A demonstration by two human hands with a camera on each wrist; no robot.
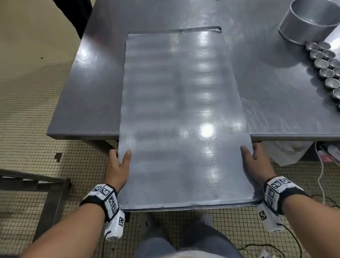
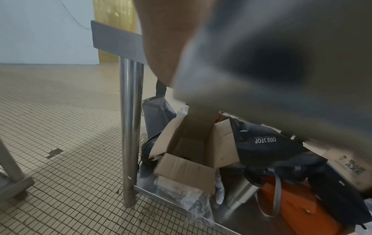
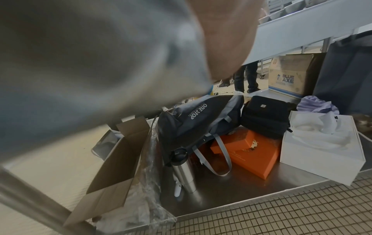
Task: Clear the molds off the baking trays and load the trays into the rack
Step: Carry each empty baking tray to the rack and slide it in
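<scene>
The steel worktop (image 1: 262, 78) fills the upper frame. A bare baking tray (image 1: 180, 116) runs down the centre, its near end overhanging the edge. The left hand (image 1: 118, 167) and right hand (image 1: 256, 159) grasp its long sides, thumbs on top. Small molds (image 1: 331, 71) cluster at right below a round pan (image 1: 312, 18).
</scene>
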